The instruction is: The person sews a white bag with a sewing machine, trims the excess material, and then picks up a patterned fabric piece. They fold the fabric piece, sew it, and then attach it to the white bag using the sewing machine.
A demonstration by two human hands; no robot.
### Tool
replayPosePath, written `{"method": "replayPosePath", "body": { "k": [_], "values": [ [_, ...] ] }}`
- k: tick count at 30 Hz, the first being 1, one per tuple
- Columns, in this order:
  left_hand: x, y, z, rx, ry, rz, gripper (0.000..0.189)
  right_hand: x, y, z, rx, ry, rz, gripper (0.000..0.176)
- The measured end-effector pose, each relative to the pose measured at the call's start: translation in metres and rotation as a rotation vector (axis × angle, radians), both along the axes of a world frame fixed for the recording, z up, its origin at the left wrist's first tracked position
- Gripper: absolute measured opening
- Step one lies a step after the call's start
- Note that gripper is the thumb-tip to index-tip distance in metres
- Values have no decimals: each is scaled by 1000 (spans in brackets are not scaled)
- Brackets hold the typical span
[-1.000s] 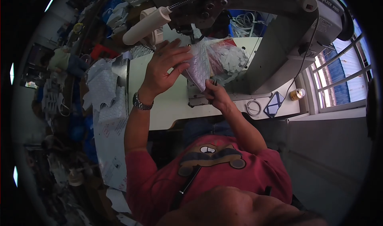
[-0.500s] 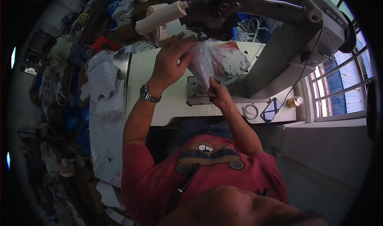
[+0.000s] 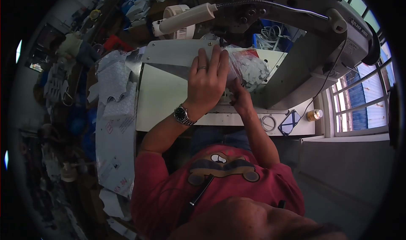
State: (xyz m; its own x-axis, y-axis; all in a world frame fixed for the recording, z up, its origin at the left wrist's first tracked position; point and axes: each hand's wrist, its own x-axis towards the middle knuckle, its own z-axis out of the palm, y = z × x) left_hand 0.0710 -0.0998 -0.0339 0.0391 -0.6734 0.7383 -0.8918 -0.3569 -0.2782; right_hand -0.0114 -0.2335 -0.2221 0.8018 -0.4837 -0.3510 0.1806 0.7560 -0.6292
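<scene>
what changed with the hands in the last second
The left hand slid across from the side of the fabric piece and now lies flat on top, covering much of it. The right hand stayed at its near end, by the sewing machine.

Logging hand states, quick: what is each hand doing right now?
Left hand: open, fingers flat against the plastic bag at the sewing machine.
Right hand: fingers hidden behind the left; cannot tell.
</scene>
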Motion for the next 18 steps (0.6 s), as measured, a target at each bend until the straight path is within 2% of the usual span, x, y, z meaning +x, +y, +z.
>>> {"method": "replayPosePath", "body": {
  "k": [2,5,8,10,18],
  "values": [
    [0,0,-1,24,-68,35,46,4,-6,1,-44,45,53,25],
    [10,8,3,28,-5,-85,48,13,-12,-6,-106,-36,-36,20],
    [28,22,10,50,101,-274,45,18,-20,-25,-88,-61,-53,25],
    [41,27,14,96,173,-432,42,15,-19,-10,-106,33,7,23],
    [51,19,16,85,262,-528,37,17,-16,16,-80,36,-30,24]
  ]
}}
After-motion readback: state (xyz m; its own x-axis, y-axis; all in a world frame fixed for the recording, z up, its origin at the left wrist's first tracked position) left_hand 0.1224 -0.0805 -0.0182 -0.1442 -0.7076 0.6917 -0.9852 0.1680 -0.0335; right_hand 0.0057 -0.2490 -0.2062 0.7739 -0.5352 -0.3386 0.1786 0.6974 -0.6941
